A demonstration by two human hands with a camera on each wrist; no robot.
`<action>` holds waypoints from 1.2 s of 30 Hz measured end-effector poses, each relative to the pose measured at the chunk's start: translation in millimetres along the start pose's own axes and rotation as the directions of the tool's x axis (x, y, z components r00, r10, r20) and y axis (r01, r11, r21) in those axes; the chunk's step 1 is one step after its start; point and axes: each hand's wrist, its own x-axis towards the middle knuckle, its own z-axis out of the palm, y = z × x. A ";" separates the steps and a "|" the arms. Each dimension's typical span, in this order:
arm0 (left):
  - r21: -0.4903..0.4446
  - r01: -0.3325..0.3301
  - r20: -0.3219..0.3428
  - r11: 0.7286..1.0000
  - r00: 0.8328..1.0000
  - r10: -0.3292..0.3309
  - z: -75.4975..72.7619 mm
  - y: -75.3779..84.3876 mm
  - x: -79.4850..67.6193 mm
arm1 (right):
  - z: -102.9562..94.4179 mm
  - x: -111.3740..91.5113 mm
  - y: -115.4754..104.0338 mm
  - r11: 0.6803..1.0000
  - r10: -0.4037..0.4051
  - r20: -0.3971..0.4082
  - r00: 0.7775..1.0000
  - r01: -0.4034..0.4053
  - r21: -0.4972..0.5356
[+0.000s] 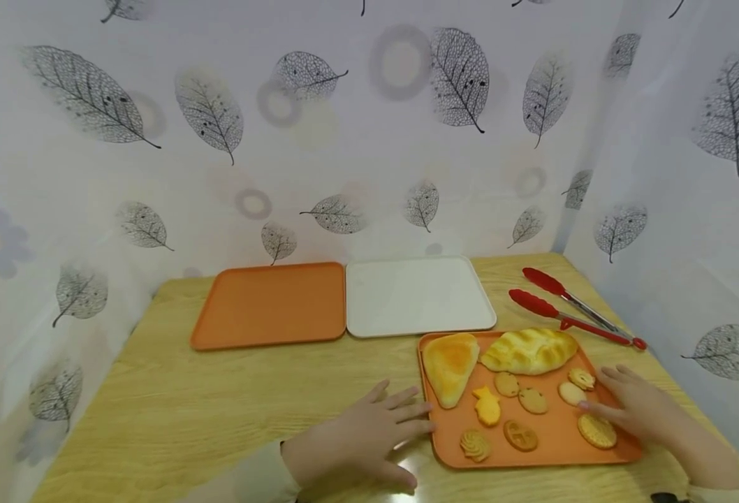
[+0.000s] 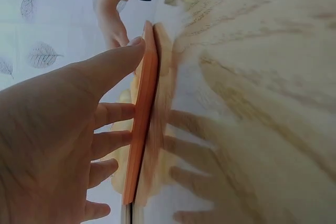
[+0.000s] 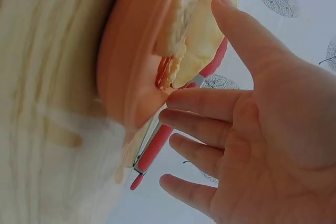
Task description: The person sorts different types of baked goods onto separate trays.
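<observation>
My left hand (image 1: 369, 434) is spread beside the left edge of a loaded orange tray (image 1: 558, 439), its fingertips at or near the rim; whether they touch is hard to tell. My right hand (image 1: 642, 409) lies at the tray's right edge with fingers extended and thumb over the rim. In the right wrist view, that hand (image 3: 252, 114) holds nothing. On the tray are a triangular bread (image 1: 450, 367), a long braided bread (image 1: 529, 351), a yellow pineapple-shaped cookie (image 1: 487, 406), a swirl cookie (image 1: 475, 445), a brown oval cookie (image 1: 521, 435), a round golden cookie (image 1: 597, 431) and several smaller ones.
Behind, another orange tray (image 1: 275, 305) and a white tray (image 1: 420, 297) lie side by side with nothing on them. Red-tipped tongs (image 1: 586, 311) rest at the table's back right. A leaf-printed curtain (image 1: 344, 161) borders the wooden table (image 1: 218, 398).
</observation>
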 end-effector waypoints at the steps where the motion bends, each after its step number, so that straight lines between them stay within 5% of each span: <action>1: -0.005 0.003 -0.010 1.000 1.000 -0.003 1.6 -0.9 -3.9 | 0.5 0.3 -2.2 1.000 -0.015 -0.004 1.000 0.015 0.004; 11: -0.051 0.044 -0.100 0.998 0.994 -0.049 14.4 -11.2 -41.4 | 3.2 9.4 -23.0 0.982 -0.164 -0.054 0.985 0.168 0.082; 18: -0.183 0.152 -0.128 0.971 0.976 -0.177 18.8 -25.1 -66.5 | 3.8 16.9 -43.4 0.962 -0.223 -0.042 0.974 0.227 0.151; 28: -0.254 0.338 -0.070 0.906 0.928 -0.365 19.3 -38.3 -93.8 | 4.6 26.9 -73.9 0.927 -0.354 -0.059 0.933 0.359 0.107; 36: -0.297 0.402 -0.067 0.866 0.896 -0.439 19.5 -57.8 -111.8 | 3.1 35.5 -95.5 0.887 -0.442 -0.046 0.896 0.444 0.124</action>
